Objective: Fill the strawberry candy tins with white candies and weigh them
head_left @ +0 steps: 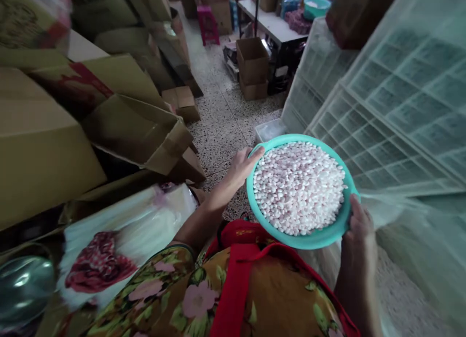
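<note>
1. The turquoise basin, full of small white pieces, is held in front of the red apron.
2. The fingers of the left hand grasp its rim; those of the right hand grasp the opposite side.
3. At right stand translucent racks; at left, a cardboard box.
4. Farther are a pink stool and a white table.
</note>
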A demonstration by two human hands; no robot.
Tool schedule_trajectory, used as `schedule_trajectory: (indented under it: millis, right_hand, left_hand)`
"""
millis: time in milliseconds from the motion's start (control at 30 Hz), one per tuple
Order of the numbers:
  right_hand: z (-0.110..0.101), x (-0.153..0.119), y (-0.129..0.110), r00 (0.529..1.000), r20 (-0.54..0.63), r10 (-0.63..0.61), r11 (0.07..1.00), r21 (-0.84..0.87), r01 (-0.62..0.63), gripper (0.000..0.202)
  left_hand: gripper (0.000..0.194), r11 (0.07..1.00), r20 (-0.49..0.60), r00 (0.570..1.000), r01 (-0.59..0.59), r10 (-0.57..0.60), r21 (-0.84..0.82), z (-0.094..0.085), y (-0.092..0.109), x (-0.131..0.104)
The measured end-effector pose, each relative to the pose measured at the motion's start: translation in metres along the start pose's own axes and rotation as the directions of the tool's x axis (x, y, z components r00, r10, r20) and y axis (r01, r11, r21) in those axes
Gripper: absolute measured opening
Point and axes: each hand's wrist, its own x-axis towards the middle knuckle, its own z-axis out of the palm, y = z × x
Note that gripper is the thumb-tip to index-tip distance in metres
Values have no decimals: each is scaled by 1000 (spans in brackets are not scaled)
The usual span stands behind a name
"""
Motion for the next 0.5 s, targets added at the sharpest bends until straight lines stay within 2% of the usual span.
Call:
schedule_trajectory:
  millis: [133,233,300,500]
  right_hand:
    - [19,12,0,996,69,55,992,109,-62,52]
    - [22,20,-2,989,146,7,995,102,-22,47]
    - [22,26,-2,988,157,-15,996,84,2,43]
    - [20,36,1,978,205,35,995,85,-53,41]
  left_hand:
    - [48,995,-96,995,4,6,101,-3,-4,-7]
    - [51,988,-177,982,82,-58,128,1,-16,-10]
    - [52,984,-215,971,129,-102,119,3,-26,-10]
    - [52,974,-232,960,188,-156,124,6,-49,-15]
